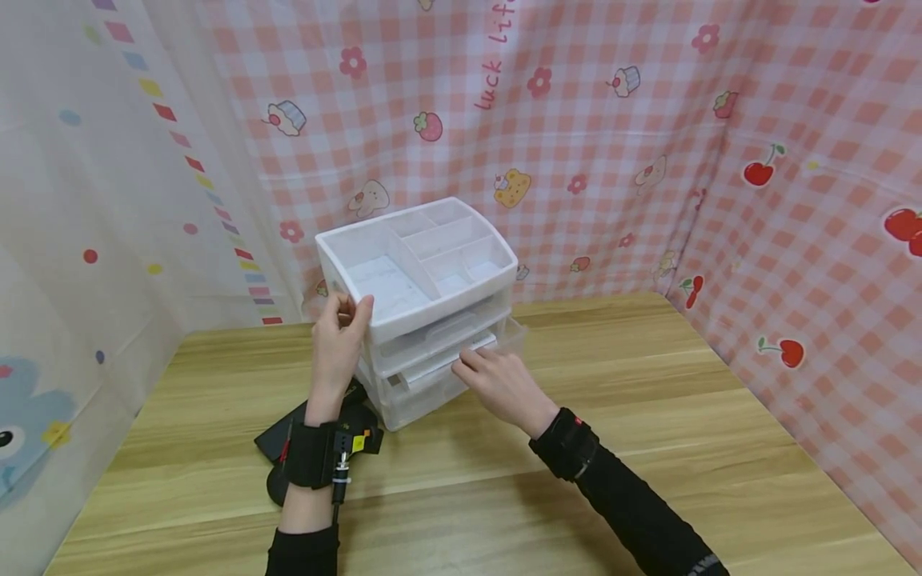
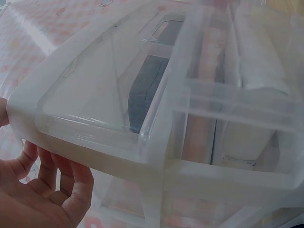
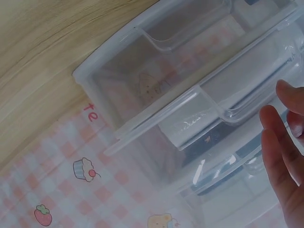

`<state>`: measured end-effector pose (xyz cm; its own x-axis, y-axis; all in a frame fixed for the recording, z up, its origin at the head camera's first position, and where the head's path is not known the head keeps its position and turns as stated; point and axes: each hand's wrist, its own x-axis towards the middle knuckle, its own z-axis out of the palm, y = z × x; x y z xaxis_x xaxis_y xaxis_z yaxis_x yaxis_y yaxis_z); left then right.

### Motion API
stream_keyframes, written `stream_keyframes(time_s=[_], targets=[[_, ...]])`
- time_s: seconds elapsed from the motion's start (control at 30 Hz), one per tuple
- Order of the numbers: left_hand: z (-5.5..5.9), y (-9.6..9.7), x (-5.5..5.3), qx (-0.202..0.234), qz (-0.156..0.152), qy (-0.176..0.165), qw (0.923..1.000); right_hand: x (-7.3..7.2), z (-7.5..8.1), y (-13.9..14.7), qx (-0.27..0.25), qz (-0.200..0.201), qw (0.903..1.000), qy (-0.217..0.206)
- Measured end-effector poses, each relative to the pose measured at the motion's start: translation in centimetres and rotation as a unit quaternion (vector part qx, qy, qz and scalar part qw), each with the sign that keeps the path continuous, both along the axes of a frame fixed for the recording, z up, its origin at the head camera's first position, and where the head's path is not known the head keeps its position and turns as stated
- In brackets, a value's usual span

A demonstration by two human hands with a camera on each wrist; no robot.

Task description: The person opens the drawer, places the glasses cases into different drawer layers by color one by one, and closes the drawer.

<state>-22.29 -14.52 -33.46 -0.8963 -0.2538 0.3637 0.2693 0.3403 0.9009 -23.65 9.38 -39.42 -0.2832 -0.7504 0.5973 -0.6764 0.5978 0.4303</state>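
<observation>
A white organizer (image 1: 403,320) with translucent drawers stands on the table, a divided tray forming its top. At its front left corner my left hand (image 1: 340,340) grips the white frame; in the left wrist view the left hand's fingers (image 2: 76,190) curl beneath the edge. One drawer (image 1: 446,380) is pulled out, and my right hand (image 1: 504,388) holds its front edge with bent fingers. Inside it lies a white packet (image 2: 261,61), also seen through the plastic in the right wrist view. The exact finger contact on the right is partly hidden. Dark blue items (image 3: 209,142) show through another drawer.
Behind the left wrist, black objects (image 1: 284,432) lie on the wooden table (image 1: 648,400) beside the organizer. A checked pink curtain (image 1: 612,136) hangs close behind and along the right side; a white patterned one (image 1: 130,200) hangs at the left.
</observation>
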Motion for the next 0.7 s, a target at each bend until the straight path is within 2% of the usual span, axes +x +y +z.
stream_keyframes(time_s=[0.7], targets=[[0.1, -0.1, 0.1, -0.006, -0.001, -0.008, 0.9999, -2.4, -0.4, -2.0, -0.025, -0.010, 0.9996, -0.010]])
